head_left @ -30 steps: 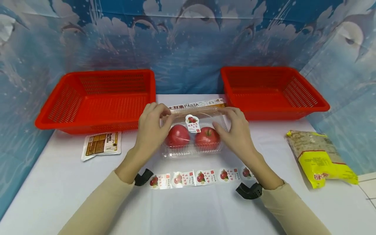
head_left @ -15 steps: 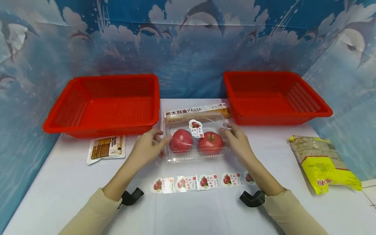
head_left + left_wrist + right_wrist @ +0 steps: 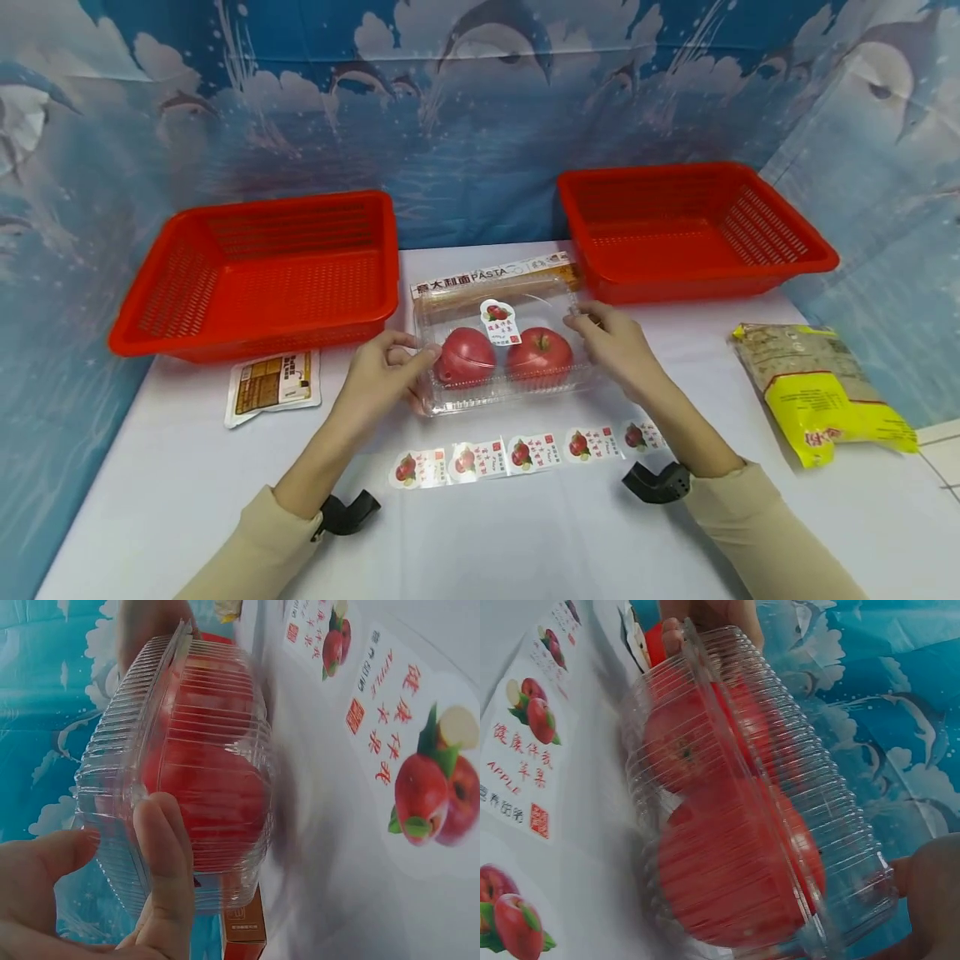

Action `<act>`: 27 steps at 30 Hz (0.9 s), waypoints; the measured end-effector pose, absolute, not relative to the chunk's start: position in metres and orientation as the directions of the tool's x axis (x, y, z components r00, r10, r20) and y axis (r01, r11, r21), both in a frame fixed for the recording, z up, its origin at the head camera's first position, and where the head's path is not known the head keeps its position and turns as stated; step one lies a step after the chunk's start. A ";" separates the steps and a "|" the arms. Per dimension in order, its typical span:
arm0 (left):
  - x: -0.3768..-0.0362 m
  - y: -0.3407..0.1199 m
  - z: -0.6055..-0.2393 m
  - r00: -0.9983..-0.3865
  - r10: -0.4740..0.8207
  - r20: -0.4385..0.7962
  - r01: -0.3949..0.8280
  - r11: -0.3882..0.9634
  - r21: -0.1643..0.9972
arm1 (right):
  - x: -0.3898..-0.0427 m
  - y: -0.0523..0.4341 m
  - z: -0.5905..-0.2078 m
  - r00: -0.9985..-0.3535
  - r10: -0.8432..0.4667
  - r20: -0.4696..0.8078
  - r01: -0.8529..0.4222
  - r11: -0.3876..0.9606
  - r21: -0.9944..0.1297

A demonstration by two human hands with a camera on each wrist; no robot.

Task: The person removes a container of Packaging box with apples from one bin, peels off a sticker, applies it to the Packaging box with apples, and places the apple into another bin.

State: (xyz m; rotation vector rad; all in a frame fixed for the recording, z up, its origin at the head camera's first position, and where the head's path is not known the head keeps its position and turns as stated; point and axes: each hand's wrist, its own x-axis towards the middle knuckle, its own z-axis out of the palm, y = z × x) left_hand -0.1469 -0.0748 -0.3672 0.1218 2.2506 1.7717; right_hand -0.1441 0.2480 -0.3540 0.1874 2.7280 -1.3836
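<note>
A clear plastic clamshell box [image 3: 532,302] with its lid down holds a red apple [image 3: 465,360] on the left and another red apple [image 3: 542,360] on the right. On the lid sits an apple-print sticker [image 3: 500,322]. My left hand [image 3: 378,375] holds the box's left end; in the left wrist view a finger [image 3: 161,840] lies against the rim. At the opposite end my right hand [image 3: 618,346] grips the edge, thumb and fingers near the lid. Whether the box is lifted off the table I cannot tell. Nearer me lies a row of apple stickers [image 3: 536,452].
Behind the box lies a pasta pack [image 3: 487,273]. Red baskets stand at the back left [image 3: 300,279] and back right [image 3: 697,237]. A small flat food pouch [image 3: 275,386] is at left; a yellow bag [image 3: 821,392] lies at right.
Both hands have come down from the lid's far corners to the box's two ends. The box has turned slightly, its right end now farther from me.
</note>
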 end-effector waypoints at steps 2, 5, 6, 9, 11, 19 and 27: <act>-0.145 -0.074 -0.367 -0.959 0.232 -0.161 -0.108 0.223 0.969 | -0.144 0.250 -0.350 -0.990 0.067 -0.125 0.140 0.595 -0.791; -0.143 -0.074 -0.364 -0.965 0.221 -0.143 -0.100 0.192 0.976 | -0.143 0.253 -0.343 -0.992 0.046 -0.118 0.121 0.604 -0.788; -0.143 -0.074 -0.363 -0.966 0.220 -0.135 -0.094 0.188 0.978 | -0.142 0.254 -0.340 -0.992 0.039 -0.117 0.116 0.603 -0.789; -0.142 -0.074 -0.360 -0.968 0.223 -0.118 -0.079 0.174 0.982 | -0.140 0.258 -0.333 -0.993 0.023 -0.119 0.110 0.582 -0.806; -0.141 -0.074 -0.357 -0.969 0.223 -0.107 -0.069 0.173 0.983 | -0.138 0.260 -0.329 -0.993 0.018 -0.117 0.107 0.568 -0.816; -0.139 -0.075 -0.344 -0.975 0.201 -0.092 -0.065 0.136 0.989 | -0.135 0.263 -0.316 -0.998 0.005 -0.067 0.058 0.570 -0.819; -0.140 -0.069 -0.332 -0.978 0.196 -0.068 -0.054 0.076 0.996 | -0.130 0.281 -0.303 -0.998 -0.058 0.035 -0.059 0.501 -0.863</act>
